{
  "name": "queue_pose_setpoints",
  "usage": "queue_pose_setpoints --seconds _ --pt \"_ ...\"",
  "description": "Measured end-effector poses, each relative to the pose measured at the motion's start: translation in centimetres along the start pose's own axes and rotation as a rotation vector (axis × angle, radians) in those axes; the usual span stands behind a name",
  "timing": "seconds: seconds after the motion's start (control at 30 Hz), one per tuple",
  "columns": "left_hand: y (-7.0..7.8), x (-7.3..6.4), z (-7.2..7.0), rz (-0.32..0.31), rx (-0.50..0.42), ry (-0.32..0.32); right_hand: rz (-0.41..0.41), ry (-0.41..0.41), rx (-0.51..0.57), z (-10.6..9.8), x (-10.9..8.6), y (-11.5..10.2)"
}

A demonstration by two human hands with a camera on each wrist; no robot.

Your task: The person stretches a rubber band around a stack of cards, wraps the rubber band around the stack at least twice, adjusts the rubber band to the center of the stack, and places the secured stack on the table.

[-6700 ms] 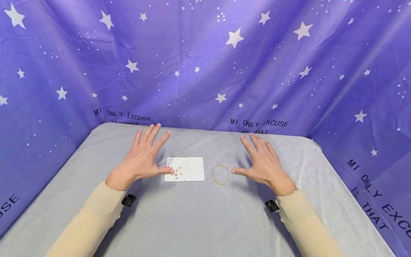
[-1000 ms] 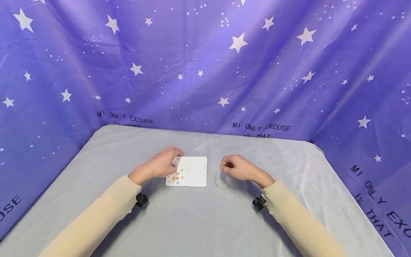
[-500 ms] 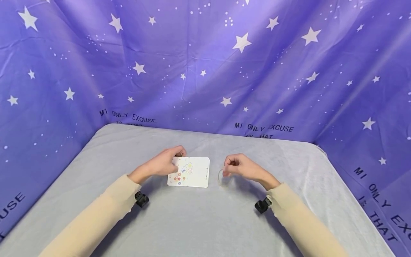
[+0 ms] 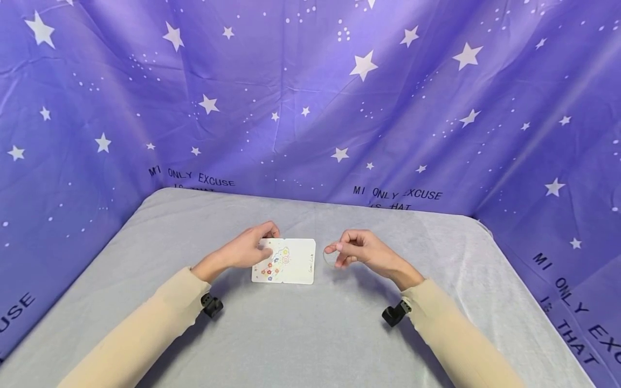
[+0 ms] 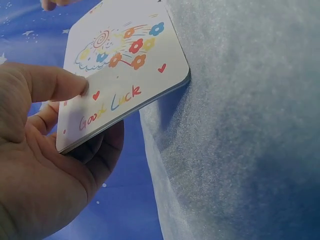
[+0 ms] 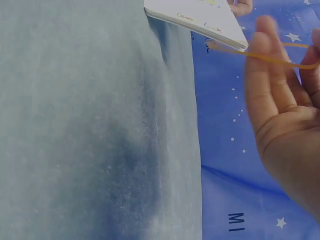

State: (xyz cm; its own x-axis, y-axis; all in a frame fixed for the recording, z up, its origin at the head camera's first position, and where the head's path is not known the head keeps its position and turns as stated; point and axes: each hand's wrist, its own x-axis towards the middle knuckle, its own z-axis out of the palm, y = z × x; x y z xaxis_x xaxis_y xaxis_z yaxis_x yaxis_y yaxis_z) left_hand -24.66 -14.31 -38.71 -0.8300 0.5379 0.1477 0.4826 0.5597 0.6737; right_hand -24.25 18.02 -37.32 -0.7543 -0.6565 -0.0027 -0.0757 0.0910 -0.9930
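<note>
A small white notebook (image 4: 299, 263) with rounded corners, printed flowers and "Good Luck" lies tilted in my left hand (image 4: 248, 249). The left wrist view shows my thumb on the cover of the notebook (image 5: 135, 75) and the other fingers of my left hand (image 5: 42, 170) curled beneath it. To its right, my right hand (image 4: 365, 251) holds a thin yellowish rubber band (image 4: 324, 261). Seen from the right wrist, the rubber band (image 6: 260, 56) runs across the fingers of my right hand (image 6: 290, 120). The notebook and the right hand are apart.
A grey cloth covers the table (image 4: 301, 334). Behind it and at both sides hangs a purple curtain (image 4: 271, 70) with white stars and black lettering. Both wrists carry a small black device (image 4: 397, 312) at the sleeve.
The notebook lay flat at first and is now tilted up in my left hand. My right hand has picked the rubber band up off the cloth and its fingers have spread within it.
</note>
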Motion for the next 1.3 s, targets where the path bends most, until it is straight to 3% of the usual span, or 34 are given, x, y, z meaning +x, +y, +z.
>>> queue_pose_setpoints --seconds 0.27,0.57,0.83,0.97,1.3 --pt "0.4 -0.3 -0.1 -0.004 0.003 0.015 -0.007 0.03 -0.061 0.2 -0.1 -0.4" --pt "0.6 -0.6 -0.1 0.039 -0.009 0.02 -0.052 0.068 -0.077 1.0 -0.1 -0.5" --pt "0.7 -0.7 0.1 0.047 -0.012 0.039 -0.077 0.114 -0.171 1.5 -0.1 -0.2" --pt "0.9 -0.7 0.2 0.077 0.001 0.06 -0.064 0.114 -0.168 2.0 0.1 -0.2" --pt "1.9 -0.8 0.7 0.154 0.075 0.122 -0.112 0.165 -0.31 3.2 0.4 0.0"
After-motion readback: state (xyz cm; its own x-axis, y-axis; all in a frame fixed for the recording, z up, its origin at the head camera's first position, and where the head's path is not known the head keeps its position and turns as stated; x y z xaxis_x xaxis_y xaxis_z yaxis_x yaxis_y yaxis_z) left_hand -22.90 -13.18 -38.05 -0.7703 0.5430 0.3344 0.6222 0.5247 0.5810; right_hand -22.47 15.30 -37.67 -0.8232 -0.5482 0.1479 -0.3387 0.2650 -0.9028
